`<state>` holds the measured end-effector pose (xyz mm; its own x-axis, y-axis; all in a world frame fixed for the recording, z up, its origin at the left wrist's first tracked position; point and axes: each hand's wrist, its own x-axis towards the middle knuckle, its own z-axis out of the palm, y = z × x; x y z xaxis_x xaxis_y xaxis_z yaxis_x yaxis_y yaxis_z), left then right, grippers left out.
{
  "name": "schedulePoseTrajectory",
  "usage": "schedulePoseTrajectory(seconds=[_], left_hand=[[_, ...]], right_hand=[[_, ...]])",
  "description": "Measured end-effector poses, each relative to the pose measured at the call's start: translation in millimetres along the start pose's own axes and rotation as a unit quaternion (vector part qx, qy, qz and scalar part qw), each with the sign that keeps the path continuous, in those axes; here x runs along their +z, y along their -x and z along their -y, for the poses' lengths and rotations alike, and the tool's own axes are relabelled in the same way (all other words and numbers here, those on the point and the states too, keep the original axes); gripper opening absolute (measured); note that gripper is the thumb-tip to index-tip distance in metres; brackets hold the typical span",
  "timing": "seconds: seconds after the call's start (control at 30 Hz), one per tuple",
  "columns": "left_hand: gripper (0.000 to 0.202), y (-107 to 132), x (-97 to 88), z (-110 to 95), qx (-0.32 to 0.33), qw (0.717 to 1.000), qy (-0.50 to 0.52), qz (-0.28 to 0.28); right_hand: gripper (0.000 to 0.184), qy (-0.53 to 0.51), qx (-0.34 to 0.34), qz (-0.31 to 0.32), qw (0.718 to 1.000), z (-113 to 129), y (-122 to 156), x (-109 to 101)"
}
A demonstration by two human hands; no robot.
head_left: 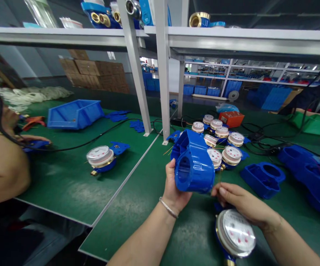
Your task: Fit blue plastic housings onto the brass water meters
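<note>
My left hand [173, 186] grips a blue plastic meter housing [193, 162] from its left side and holds it above the green table [137, 199]. My right hand [239, 201] is at the housing's lower right corner with fingers pinched together; what they pinch is too small to name. Right below that hand lies a water meter [235, 233] with a glass dial face and blue body.
Several finished meters [221, 142] cluster behind the housing. Another blue housing [262, 179] and more blue parts [312, 177] lie right. A single meter [101, 159] and a blue bin [75, 113] sit left, near a co-worker's arm [1, 166]. Steel shelf posts [162, 70] stand mid-table.
</note>
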<state>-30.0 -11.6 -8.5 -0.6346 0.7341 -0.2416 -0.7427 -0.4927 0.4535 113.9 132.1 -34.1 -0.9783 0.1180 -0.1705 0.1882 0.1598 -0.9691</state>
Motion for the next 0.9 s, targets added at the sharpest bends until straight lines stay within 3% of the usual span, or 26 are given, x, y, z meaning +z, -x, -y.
schedulePoseTrajectory(seconds=[0.13, 0.37, 0.47, 0.7, 0.9], left_hand=[[0.046, -3, -1.0, -3, 0.026, 0.999, -0.021, -0.007], [0.032, 0, -10.3, 36, 0.028, 0.995, -0.095, -0.029], [0.036, 2, -8.0, 47, 0.012, 0.994, -0.110, -0.020], [0.046, 4, 0.6, 50, -0.069, 0.991, -0.109, -0.033], [0.045, 6, 3.7, 48, -0.070, 0.995, -0.070, -0.021]], right_hand=[[0.032, -0.121, -0.017, -0.045, 0.991, -8, 4, -6], [0.025, -0.078, -0.041, -0.031, 0.996, -1, 1, -1], [0.027, -0.049, -0.062, -0.033, 0.996, 0, 0, 1], [0.027, 0.041, -0.080, -0.035, 0.995, 0, -1, -4], [0.040, 0.005, -0.081, -0.077, 0.994, -2, -4, 0]])
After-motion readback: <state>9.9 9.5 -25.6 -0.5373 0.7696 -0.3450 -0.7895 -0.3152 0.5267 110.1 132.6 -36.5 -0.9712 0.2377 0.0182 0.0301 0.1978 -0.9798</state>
